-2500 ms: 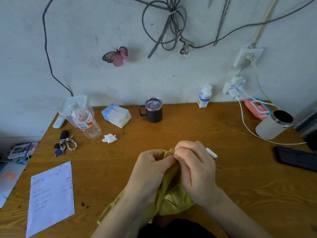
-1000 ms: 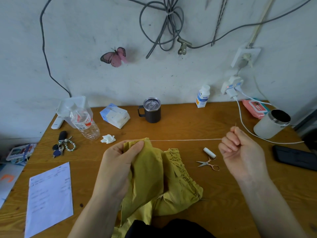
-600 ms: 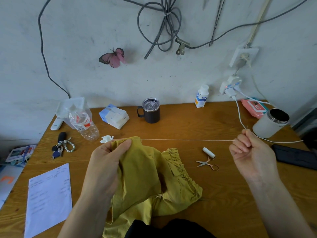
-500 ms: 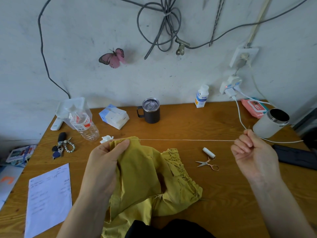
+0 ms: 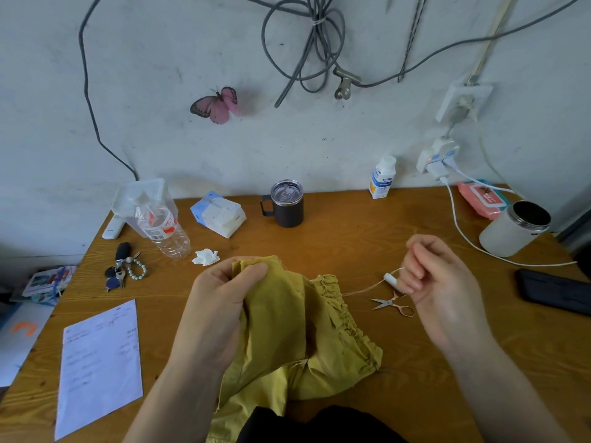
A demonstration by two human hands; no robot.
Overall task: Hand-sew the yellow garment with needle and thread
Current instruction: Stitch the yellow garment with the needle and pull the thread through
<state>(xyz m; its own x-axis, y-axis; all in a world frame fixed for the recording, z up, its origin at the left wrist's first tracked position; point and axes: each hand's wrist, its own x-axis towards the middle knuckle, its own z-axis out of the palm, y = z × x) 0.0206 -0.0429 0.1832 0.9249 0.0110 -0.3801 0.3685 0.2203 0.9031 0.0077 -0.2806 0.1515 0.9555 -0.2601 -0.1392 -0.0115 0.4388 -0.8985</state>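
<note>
**Yellow garment held up, thread drawn out to the right**

Yellow garment [image 5: 287, 330] lies bunched on the wooden table [image 5: 351, 238] at its near edge, top fold lifted. Left hand [image 5: 220, 308] grips that fold, thumb and fingers curled round the cloth. Right hand [image 5: 438, 289] is raised to the right, apart from the cloth, its fingers curled in and pinching a pale thread [image 5: 364, 287] that sags back to the garment's ruffled edge. Needle too small to make out. Small scissors [image 5: 391, 305] and a white spool [image 5: 390, 279] lie just beside the right hand.
</note>
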